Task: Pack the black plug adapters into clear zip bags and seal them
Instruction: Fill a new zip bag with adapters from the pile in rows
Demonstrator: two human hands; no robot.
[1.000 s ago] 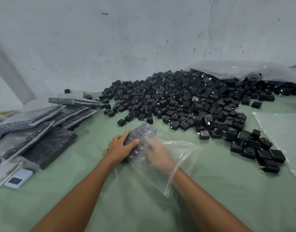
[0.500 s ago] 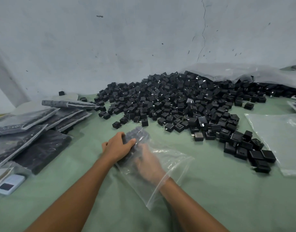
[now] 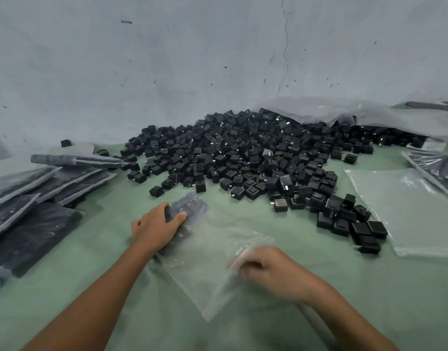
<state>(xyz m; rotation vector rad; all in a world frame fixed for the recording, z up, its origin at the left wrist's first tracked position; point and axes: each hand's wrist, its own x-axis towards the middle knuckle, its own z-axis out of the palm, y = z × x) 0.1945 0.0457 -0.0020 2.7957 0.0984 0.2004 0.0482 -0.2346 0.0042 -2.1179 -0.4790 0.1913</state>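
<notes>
A clear zip bag [image 3: 207, 259] lies on the green table in front of me. Several black plug adapters [image 3: 190, 206] are packed in rows at its far closed end. My left hand [image 3: 156, 228] presses down on those adapters through the plastic, fingers spread over them. My right hand [image 3: 266, 268] is at the bag's open mouth, fingers curled and pinching the zip edge; it is blurred. A big heap of loose black adapters [image 3: 256, 158] lies behind the bag and trails to the right.
Filled, sealed bags [image 3: 33, 198] are stacked at the left. An empty clear bag [image 3: 405, 211] lies flat at the right, another filled bag [image 3: 438, 168] behind it. A large crumpled plastic sheet [image 3: 344, 112] covers the heap's back right, against the wall.
My right hand has come out of the bag and drawn back to its open mouth, now pinching the edge. My left hand stays pressed on the packed adapters.
</notes>
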